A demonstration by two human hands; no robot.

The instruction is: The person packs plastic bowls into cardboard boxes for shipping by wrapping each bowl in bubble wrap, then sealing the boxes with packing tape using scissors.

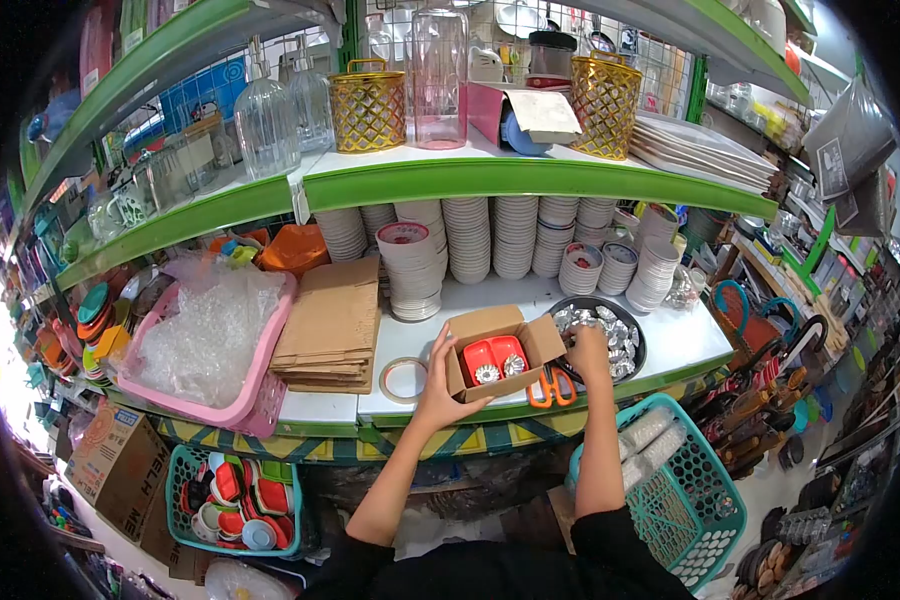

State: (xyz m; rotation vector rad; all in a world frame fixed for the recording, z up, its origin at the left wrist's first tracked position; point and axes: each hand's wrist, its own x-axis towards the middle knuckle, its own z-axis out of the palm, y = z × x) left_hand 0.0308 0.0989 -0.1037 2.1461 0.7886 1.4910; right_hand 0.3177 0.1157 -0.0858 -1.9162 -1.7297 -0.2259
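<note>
A small open cardboard box [457, 372] stands on the white shelf, its flaps folded out. Inside it lies a red two-part dish [495, 352], with small silvery fluted moulds [513, 365] on it. My left hand [438, 390] grips the box's left side, thumb along the front and fingers up the side. To the right sits a dark round pan [642, 352] full of similar silvery moulds [620, 335]. My right hand [587, 352] reaches to the pan's left part, fingers curled together; what they hold is hidden. Orange-handled scissors [553, 388] lie between box and pan.
A tape roll [403, 381] and flattened cardboard [328, 325] lie left of the box. Farther left is a pink basket [260, 385] of bubble wrap. Stacked bowls [467, 240] line the back under a green-edged shelf [530, 181]. Teal baskets [705, 450] stand below.
</note>
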